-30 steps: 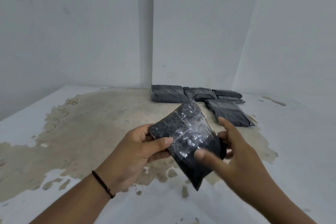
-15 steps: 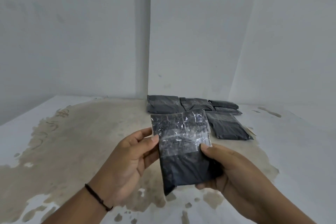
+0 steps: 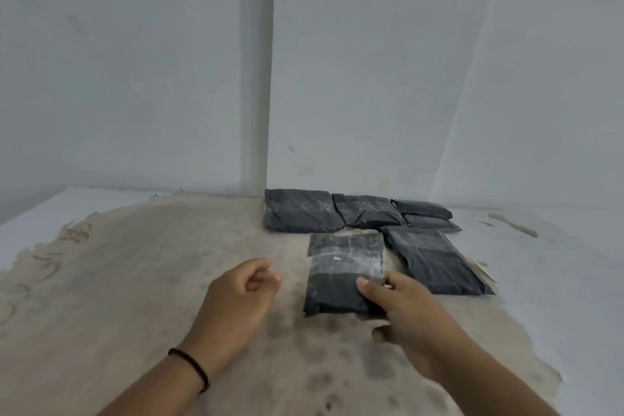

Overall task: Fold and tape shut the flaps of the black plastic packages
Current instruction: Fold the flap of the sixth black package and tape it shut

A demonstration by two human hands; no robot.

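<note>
Package (image 3: 344,275): taped, low over the stained floor (image 3: 135,280), just before the finished pile (image 3: 364,214), likely joining it.
Right hand (image 3: 398,304): your thumb and fingers pinch its near corner.
Left hand (image 3: 241,295): loosely curled, holding nothing.

One head-worn wide-angle view looks forward and down, close over the stained floor (image 3: 141,280), facing a wall corner (image 3: 270,78).

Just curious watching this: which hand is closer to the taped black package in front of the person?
Right. The right hand grips the taped package at its near right corner, thumb on top. The left hand is off to its left, apart, holding nothing.
</note>
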